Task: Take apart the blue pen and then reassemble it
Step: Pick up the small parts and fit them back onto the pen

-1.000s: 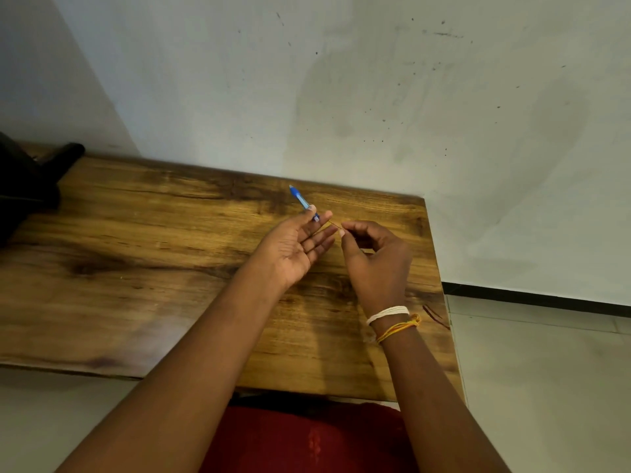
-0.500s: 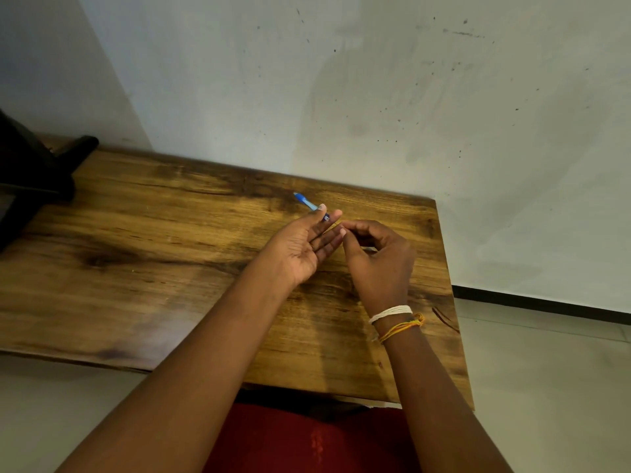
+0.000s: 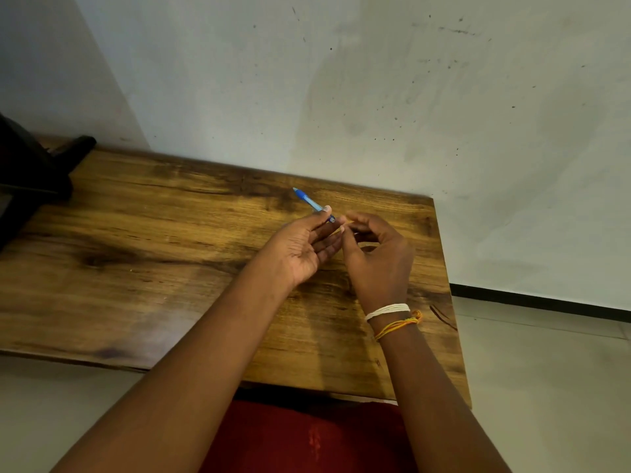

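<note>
The blue pen (image 3: pixel 310 201) points up and to the left above the wooden table (image 3: pixel 143 254). My left hand (image 3: pixel 304 249) holds it between thumb and fingertips near its lower end, palm turned up. My right hand (image 3: pixel 377 259) is curled right beside the left fingertips, with thumb and forefinger pinched together at the pen's open end. What they pinch is too small to make out. White and orange threads circle my right wrist.
A black object (image 3: pixel 30 165) stands on the table's far left corner. The table backs onto a grey wall (image 3: pixel 341 80); its right edge drops to a tiled floor (image 3: pixel 546 387). My red-clothed lap lies under the near edge.
A thin, light-coloured piece was visible between the hands a second ago. The hands have since closed together, and that piece is now hidden at the pen's end.
</note>
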